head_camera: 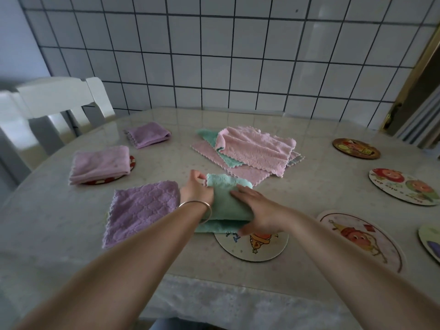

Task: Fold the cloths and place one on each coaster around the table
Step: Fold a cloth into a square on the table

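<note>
1. Nearest me, my two bare forearms reach out over the table (309, 186), which has a glossy cover and a lacy edge at the near side.
2. My left hand (196, 190), with a bangle (198, 206) at the wrist, pinches the far left corner of the green cloth (223, 201) between curled fingers and thumb.
3. My right hand (258, 211) lies on the same cloth with fingers straight, pressing the top layer flat; the thumb is tucked at the near edge.
4. The green cloth is folded over itself and its near edge overlaps the far rim of a round coaster (252, 245) printed with a cartoon.
5. Just left of my left wrist lies a purple cloth (140, 210), folded; I cannot tell what is under it.
6. Farther left, a lilac cloth (100, 164) sits folded on a red coaster (132, 161) that peeks out at its right and near sides.
7. Beyond that, a second purple folded cloth (148, 134) rests near the table's far left edge.
8. In the middle is a loose pile (250, 148) of pink and green cloths, unfolded and overlapping.
9. To the right lie bare coasters: a brown one (356, 148) farthest, a white one (404, 186) nearer, and a large one (359, 239) close by me, with another cut off at the frame edge.
10. A white chair (54, 101) stands at the left, and a tiled wall (214, 55) rises behind.
</note>
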